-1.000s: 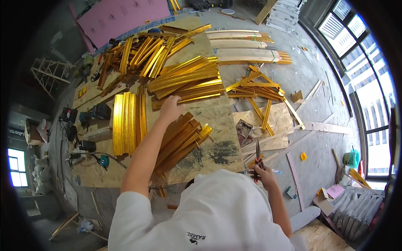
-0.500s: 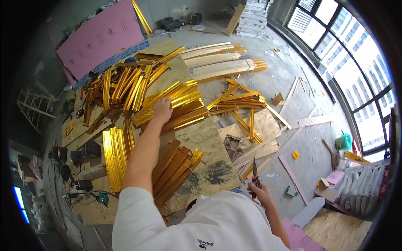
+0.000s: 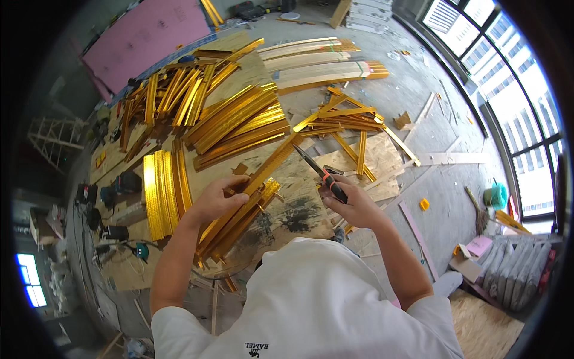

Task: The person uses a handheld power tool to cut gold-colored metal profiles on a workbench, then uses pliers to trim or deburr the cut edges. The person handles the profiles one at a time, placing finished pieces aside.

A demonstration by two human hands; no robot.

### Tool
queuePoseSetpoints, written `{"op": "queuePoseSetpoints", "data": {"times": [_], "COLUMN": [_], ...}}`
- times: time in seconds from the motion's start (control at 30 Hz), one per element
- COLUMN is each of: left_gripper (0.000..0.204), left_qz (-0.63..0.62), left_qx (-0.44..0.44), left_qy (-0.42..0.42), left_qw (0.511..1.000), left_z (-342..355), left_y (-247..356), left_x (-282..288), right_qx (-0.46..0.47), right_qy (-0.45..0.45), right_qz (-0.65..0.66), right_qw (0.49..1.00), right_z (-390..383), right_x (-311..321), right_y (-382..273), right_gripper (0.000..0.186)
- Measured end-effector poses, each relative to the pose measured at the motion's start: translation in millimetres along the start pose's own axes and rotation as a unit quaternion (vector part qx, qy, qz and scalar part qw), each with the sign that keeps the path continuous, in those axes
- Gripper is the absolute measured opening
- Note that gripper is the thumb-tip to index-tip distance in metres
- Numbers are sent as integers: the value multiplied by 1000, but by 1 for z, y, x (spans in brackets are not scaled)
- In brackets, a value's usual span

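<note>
My left hand (image 3: pixel 218 197) is closed on a narrow gold trim strip (image 3: pixel 272 158), raised diagonally over a stack of gold strips (image 3: pixel 227 236). My right hand (image 3: pixel 353 203) grips long-bladed shears (image 3: pixel 335 186) with black and red handles, their tips at the strip's upper end; I cannot tell if they touch it. More gold strips lie beyond my hands in an overlapping stack (image 3: pixel 233 125), with another bundle (image 3: pixel 161 197) standing out brightly at the left. The plywood work table (image 3: pixel 299 218) under them has dark stains.
A jumbled pile (image 3: pixel 188 90) covers the far table, with power tools (image 3: pixel 125 182) along its left. Pale bundled planks (image 3: pixel 311 72), scattered gold strips (image 3: pixel 362 152) and offcuts lie right of it. A pink board (image 3: pixel 143 42) leans behind; a tall window (image 3: pixel 502 90) is at right.
My left hand has drawn back toward me from the far stack with a strip. My right hand has raised the shears and moved inward, toward the strip's upper end.
</note>
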State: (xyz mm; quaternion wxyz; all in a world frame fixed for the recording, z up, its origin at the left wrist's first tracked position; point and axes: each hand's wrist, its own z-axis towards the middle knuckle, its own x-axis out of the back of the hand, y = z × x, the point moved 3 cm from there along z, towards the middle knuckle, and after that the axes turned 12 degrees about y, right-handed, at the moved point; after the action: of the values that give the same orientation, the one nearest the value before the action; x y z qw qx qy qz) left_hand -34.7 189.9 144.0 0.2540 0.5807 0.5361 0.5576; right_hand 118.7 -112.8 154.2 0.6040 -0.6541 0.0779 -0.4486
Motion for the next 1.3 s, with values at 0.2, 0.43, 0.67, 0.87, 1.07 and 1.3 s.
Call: {"op": "queuePoseSetpoints", "data": {"times": [0.2,0.43,0.67,0.87,1.07,1.3], "left_gripper": [51,43,38,38,39,53], "left_qz": [-127,-127,-12,-18,-28,41], "left_qx": [-8,-24,-71,-53,-54,8], "left_qy": [8,15,87,69,53,61], "left_qw": [992,992,994,996,997,997], "left_z": [-12,29,32,29,25,46], "left_y": [10,41,37,36,31,-17], "left_x": [-25,-71,-76,-75,-74,-83], "right_qx": [-10,12,21,3,10,-69], "right_qy": [-24,-36,-93,-123,-157,-156], "right_qz": [-38,-52,-49,-26,-25,-164], "right_qw": [999,998,994,992,987,972], "right_z": [3,-9,-14,-16,-16,-9], "right_x": [-2,-9,0,-2,-4,-37], "right_y": [-6,-6,-12,-11,-1,23], "right_gripper": [23,22,29,30,29,20]}}
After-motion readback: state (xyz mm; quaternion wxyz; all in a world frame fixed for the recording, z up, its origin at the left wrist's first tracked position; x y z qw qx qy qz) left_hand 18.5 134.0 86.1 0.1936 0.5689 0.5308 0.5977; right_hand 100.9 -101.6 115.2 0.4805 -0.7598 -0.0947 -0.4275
